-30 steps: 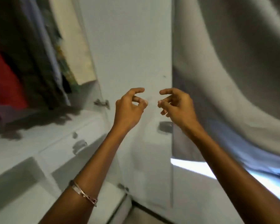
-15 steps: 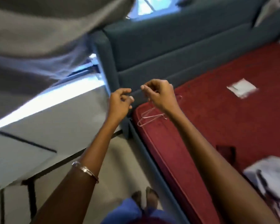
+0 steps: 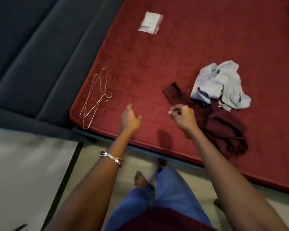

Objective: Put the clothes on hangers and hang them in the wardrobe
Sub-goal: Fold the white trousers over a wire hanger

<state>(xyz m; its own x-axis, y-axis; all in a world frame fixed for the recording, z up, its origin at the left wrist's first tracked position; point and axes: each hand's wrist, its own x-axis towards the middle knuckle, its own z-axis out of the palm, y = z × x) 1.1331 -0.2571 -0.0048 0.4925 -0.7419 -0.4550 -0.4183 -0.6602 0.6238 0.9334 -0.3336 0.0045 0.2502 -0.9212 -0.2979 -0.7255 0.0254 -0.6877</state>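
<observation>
From the head view, the left hand (image 3: 130, 118) hangs above the red mattress (image 3: 198, 52) near its front edge, fingers loosely curled and the thumb standing apart, gripping nothing. The right hand (image 3: 183, 116) hangs at three o'clock of it, well apart, fingers curled in toward the palm with the tips close together; whether they pinch anything I cannot tell. Wire hangers (image 3: 95, 99) lie flat on the mattress at about ten o'clock of the left hand, near the corner by the dark sofa (image 3: 32, 52). A crumpled pale blue garment (image 3: 222, 84) lies at two o'clock of the right hand, and a dark maroon garment (image 3: 222, 125) lies just beside it, partly under the right wrist. A small white packet (image 3: 150, 22) rests on the mattress at twelve o'clock; any print on it is too blurred to read. A bangle (image 3: 110, 157) circles the left forearm.
</observation>
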